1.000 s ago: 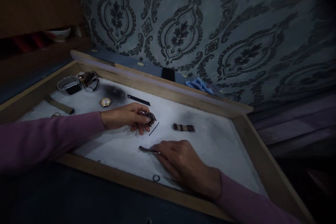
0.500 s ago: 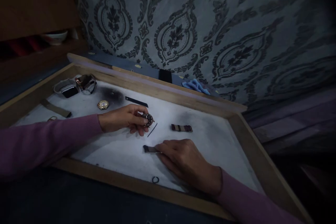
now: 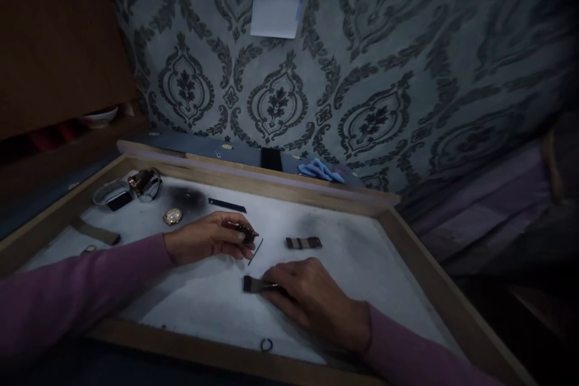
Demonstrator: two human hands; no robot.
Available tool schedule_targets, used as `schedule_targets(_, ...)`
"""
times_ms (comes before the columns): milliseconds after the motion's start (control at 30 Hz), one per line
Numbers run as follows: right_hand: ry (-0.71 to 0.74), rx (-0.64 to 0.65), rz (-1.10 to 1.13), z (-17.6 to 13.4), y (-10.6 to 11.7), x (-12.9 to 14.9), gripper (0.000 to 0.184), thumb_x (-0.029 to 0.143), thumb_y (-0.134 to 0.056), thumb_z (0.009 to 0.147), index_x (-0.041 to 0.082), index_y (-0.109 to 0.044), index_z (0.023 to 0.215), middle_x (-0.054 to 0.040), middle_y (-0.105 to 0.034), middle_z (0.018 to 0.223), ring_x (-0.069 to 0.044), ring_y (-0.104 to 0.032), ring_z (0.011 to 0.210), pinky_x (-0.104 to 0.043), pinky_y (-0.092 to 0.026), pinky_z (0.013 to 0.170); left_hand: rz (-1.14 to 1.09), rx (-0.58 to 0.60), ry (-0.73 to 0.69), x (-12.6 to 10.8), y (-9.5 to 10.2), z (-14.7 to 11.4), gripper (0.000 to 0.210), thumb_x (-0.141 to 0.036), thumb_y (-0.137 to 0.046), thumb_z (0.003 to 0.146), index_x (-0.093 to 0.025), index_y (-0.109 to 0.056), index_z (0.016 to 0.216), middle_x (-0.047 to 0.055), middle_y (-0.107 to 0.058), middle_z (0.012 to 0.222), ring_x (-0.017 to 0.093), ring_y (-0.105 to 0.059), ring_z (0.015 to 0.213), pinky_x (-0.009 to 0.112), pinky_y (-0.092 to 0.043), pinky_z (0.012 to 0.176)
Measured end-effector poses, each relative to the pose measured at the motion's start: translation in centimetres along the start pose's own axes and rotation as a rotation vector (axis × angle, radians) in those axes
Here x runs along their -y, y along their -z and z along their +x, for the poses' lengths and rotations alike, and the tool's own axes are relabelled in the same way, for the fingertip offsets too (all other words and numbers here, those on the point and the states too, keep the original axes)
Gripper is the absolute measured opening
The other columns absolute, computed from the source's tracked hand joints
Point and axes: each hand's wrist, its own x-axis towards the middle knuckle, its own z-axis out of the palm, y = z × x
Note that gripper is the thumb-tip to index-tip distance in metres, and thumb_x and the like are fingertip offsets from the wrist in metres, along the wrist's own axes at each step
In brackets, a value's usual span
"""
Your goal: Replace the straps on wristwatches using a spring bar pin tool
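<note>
My left hand (image 3: 205, 240) is closed on a watch case (image 3: 245, 233), which is tilted so its face is mostly turned from view. Below and to the right, my right hand (image 3: 319, 298) pinches a short piece of watch strap (image 3: 253, 284) with a dark end pointing left. A thin shiny edge shows by the right fingertips; I cannot tell what it belongs to. Between the hands, a thin dark rod (image 3: 256, 251) lies on the white surface. Another strap piece (image 3: 303, 243), brown and striped, rests beyond my right hand.
A wooden-framed tray (image 3: 289, 186) surrounds everything. On its left are several watches (image 3: 118, 198), a gold watch case (image 3: 172, 216) and an olive strap (image 3: 96, 231). A dark flat blade-like strip (image 3: 227, 205) lies behind; a black ring (image 3: 266, 345) in front. A blue cloth (image 3: 320, 170) sits past the back edge.
The head view has tilted upward, so the tray appears lower. My left hand has turned the watch case from face-up to nearly edge-on. My right hand still grips the strap.
</note>
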Motion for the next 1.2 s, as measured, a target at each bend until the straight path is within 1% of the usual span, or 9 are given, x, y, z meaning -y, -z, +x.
schedule_targets(100, 0.002, -0.003, -0.011, 0.1, 0.0, -0.1, 0.008, 0.019, -0.059, 0.09, 0.014, -0.065, 0.09, -0.0042, -0.072, 0.077, -0.017, -0.066, 0.065, -0.026, -0.038, 0.057, -0.042, -0.015, -0.012, 0.0, -0.2, 0.1, 0.025, -0.032, -0.075, 0.078, -0.011, -0.065, 0.089, 0.008, -0.07, 0.09, 0.019, -0.069, 0.084, 0.028, -0.052, 0.079)
schedule_targets(200, 0.002, -0.001, -0.007, 0.1, -0.1, -0.2, 0.008, 0.019, -0.058, 0.09, 0.014, -0.065, 0.091, -0.0046, -0.072, 0.078, -0.017, -0.066, 0.065, -0.025, -0.038, 0.057, -0.038, -0.026, -0.037, -0.1, -0.3, 0.0, 0.03, -0.039, -0.07, 0.082, -0.009, -0.068, 0.083, 0.009, -0.07, 0.089, 0.019, -0.069, 0.084, 0.03, -0.052, 0.083)
schedule_targets(267, -0.002, 0.0, 0.0, 0.1, -0.1, -0.2, 0.009, 0.019, -0.058, 0.091, 0.014, -0.065, 0.089, -0.0044, -0.071, 0.077, -0.016, -0.065, 0.065, -0.025, -0.038, 0.057, -0.012, -0.013, -0.044, -0.3, -0.3, -0.1, 0.026, -0.034, -0.071, 0.082, -0.009, -0.069, 0.083, 0.01, -0.07, 0.09, 0.019, -0.068, 0.087, 0.03, -0.051, 0.085)
schedule_targets(367, -0.007, -0.005, 0.007, 0.2, -0.1, -0.3, 0.007, 0.019, -0.058, 0.091, 0.015, -0.064, 0.088, -0.0038, -0.071, 0.076, -0.016, -0.065, 0.065, -0.025, -0.037, 0.057, 0.002, 0.006, -0.051, -0.4, -0.2, -0.3, 0.019, -0.024, -0.073, 0.079, -0.01, -0.067, 0.09, 0.011, -0.072, 0.093, 0.019, -0.067, 0.092, 0.03, -0.049, 0.089)
schedule_targets(567, -0.003, -0.01, 0.004, 0.1, -0.2, -0.6, 0.008, 0.019, -0.056, 0.092, 0.015, -0.063, 0.089, -0.0038, -0.07, 0.075, -0.016, -0.063, 0.063, -0.026, -0.035, 0.056, -0.022, 0.033, -0.066, 0.0, -0.2, -0.3, 0.037, -0.015, -0.078, 0.071, -0.016, -0.059, 0.103, 0.011, -0.072, 0.102, 0.019, -0.065, 0.102, 0.036, -0.042, 0.098)
schedule_targets(700, 0.017, -0.017, 0.003, 0.1, -0.3, -0.8, 0.015, 0.021, -0.05, 0.095, 0.015, -0.062, 0.087, -0.0039, -0.07, 0.074, -0.015, -0.063, 0.062, -0.026, -0.035, 0.055, 0.012, 0.049, -0.056, 0.2, -0.2, -0.1, 0.031, -0.015, -0.079, 0.071, -0.016, -0.06, 0.096, 0.01, -0.072, 0.103, 0.019, -0.065, 0.104, 0.034, -0.042, 0.097)
schedule_targets(833, 0.015, -0.016, 0.001, 0.1, -0.3, -0.8, 0.012, 0.018, -0.052, 0.092, 0.016, -0.061, 0.086, -0.0035, -0.069, 0.073, -0.015, -0.062, 0.061, -0.026, -0.034, 0.054, 0.025, 0.038, -0.038, 0.2, -0.2, 0.0, 0.027, -0.015, -0.078, 0.072, -0.015, -0.059, 0.091, 0.008, -0.072, 0.097, 0.018, -0.067, 0.098, 0.032, -0.045, 0.094)
schedule_targets(1033, 0.012, -0.021, 0.027, 0.2, -0.1, -0.9, 0.017, 0.021, -0.05, 0.094, 0.016, -0.061, 0.083, -0.0032, -0.068, 0.07, -0.015, -0.06, 0.058, -0.026, -0.034, 0.053, -0.001, 0.041, 0.011, 0.4, 0.0, 0.1, 0.027, -0.02, -0.078, 0.074, -0.015, -0.056, 0.09, 0.005, -0.07, 0.088, 0.019, -0.071, 0.085, 0.029, -0.053, 0.077)
schedule_targets(1200, -0.021, -0.001, 0.106, 0.1, 0.0, -0.9, 0.008, 0.022, -0.058, 0.092, 0.016, -0.062, 0.09, -0.003, -0.07, 0.074, -0.016, -0.063, 0.062, -0.025, -0.036, 0.054, 0.033, 0.044, 0.02, 0.8, 0.3, 0.3, 0.025, -0.02, -0.076, 0.075, -0.013, -0.056, 0.089, 0.007, -0.07, 0.09, 0.018, -0.071, 0.083, 0.028, -0.054, 0.075)
